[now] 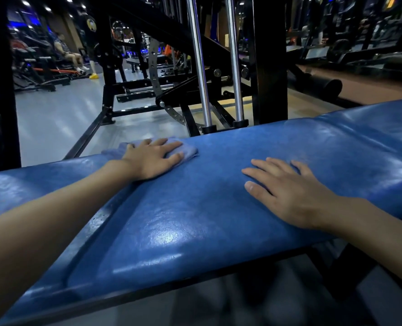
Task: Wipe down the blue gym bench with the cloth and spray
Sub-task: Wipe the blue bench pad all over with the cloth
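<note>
The blue gym bench runs across the view from lower left to upper right, its padded vinyl shiny. A pale blue cloth lies on the bench's far edge. My left hand presses flat on the cloth with fingers spread and straight. My right hand rests flat on the bare pad to the right, fingers straight, holding nothing. No spray bottle is in view.
Right behind the bench stands a black machine frame with two chrome guide rods. Grey floor opens to the far left, where a person sits on another machine. A black roller pad lies at the back right.
</note>
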